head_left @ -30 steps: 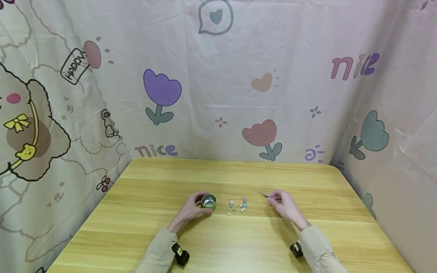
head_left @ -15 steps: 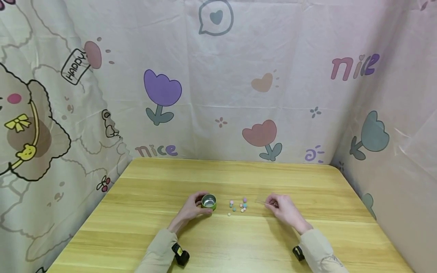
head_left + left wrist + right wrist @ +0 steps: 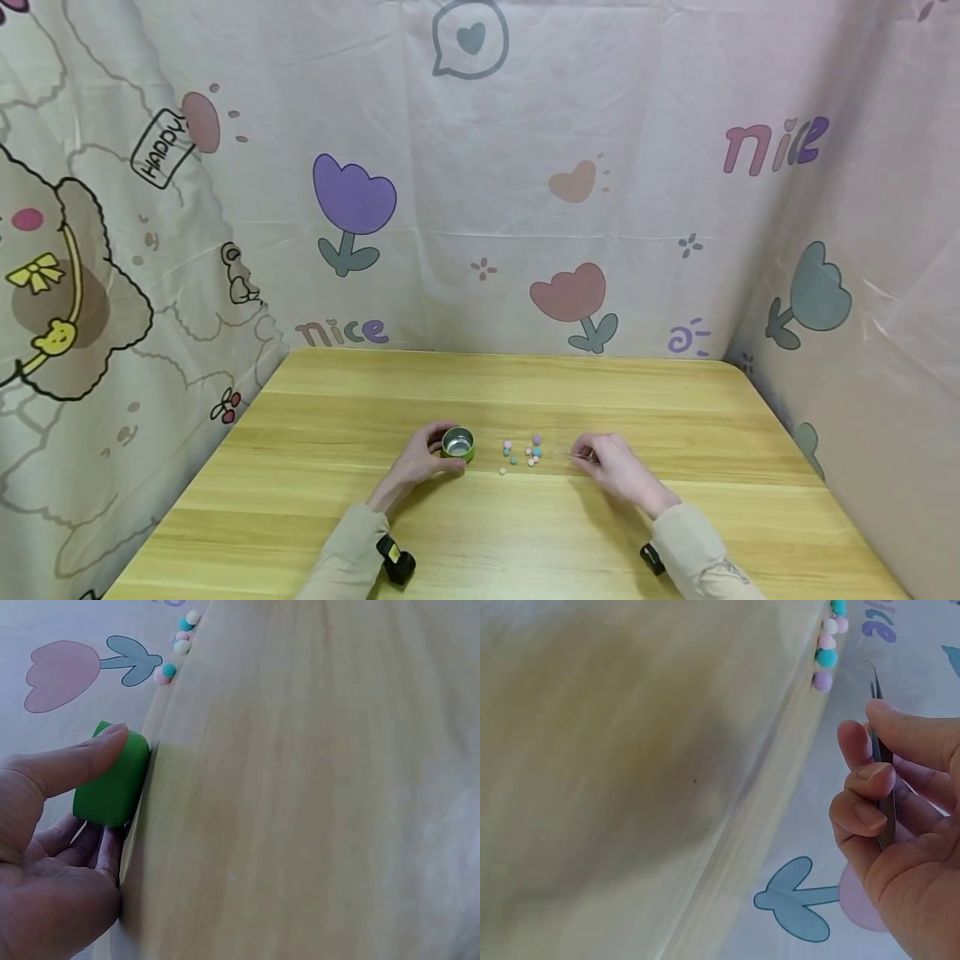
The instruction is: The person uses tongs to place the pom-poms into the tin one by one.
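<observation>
Right hand [image 3: 911, 851] grips tweezers [image 3: 883, 751] (tips curved); small coloured balls [image 3: 826, 658] on table [image 3: 615, 795], printed cloth [image 3: 821, 832] beyond.

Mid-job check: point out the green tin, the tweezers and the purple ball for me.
Green tin [image 3: 114, 784]: left wrist view, on its outer side wall.
Tweezers [image 3: 883, 752]: right wrist view, on the dark shaft.
Purple ball [image 3: 822, 682]: right wrist view, on its middle.

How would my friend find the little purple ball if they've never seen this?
On the wooden table, small balls lie between the left hand and right hand. In the cluster nearer the right hand, look farthest from the person. The purple ball is there, purple where the others are blue, pink or pale.
</observation>
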`<move>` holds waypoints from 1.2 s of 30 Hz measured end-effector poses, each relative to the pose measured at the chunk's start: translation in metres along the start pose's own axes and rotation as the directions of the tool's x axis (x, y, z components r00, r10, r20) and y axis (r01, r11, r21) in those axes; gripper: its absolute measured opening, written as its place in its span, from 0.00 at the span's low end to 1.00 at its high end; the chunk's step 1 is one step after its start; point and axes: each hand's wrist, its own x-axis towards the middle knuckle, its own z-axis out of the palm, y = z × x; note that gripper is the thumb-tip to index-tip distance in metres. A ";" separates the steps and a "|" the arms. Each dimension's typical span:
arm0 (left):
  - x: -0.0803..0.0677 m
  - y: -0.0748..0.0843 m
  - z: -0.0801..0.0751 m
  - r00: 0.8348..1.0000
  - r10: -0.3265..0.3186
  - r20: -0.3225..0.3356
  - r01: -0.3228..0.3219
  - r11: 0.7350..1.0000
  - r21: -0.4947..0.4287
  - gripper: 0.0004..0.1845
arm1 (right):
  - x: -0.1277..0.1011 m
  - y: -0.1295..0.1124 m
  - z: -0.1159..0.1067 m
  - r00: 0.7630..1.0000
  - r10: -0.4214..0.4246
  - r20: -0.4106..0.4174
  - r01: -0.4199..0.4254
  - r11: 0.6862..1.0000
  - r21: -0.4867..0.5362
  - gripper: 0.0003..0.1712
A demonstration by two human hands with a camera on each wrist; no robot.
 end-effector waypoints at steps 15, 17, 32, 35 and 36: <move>0.000 -0.001 -0.001 1.000 -0.005 0.018 0.005 1.000 -0.007 0.38 | 0.005 -0.012 0.013 0.998 -0.012 0.069 0.015 0.999 -0.046 0.03; 0.000 -0.002 -0.001 1.000 -0.013 0.020 0.013 1.000 -0.007 0.38 | 0.006 -0.014 0.014 0.998 -0.026 0.059 0.029 0.997 -0.065 0.03; 0.001 -0.001 -0.002 1.000 -0.025 0.016 0.025 1.000 0.001 0.38 | 0.011 -0.017 0.019 0.996 -0.080 0.043 0.084 0.991 -0.107 0.03; 0.000 0.000 -0.002 1.000 -0.010 0.022 0.010 1.000 0.001 0.38 | 0.012 -0.018 0.019 0.996 -0.074 0.044 0.078 0.991 -0.105 0.03; -0.001 0.001 -0.002 1.000 -0.005 0.022 0.005 1.000 -0.002 0.38 | 0.012 -0.019 0.020 0.997 -0.070 0.045 0.075 0.992 -0.104 0.03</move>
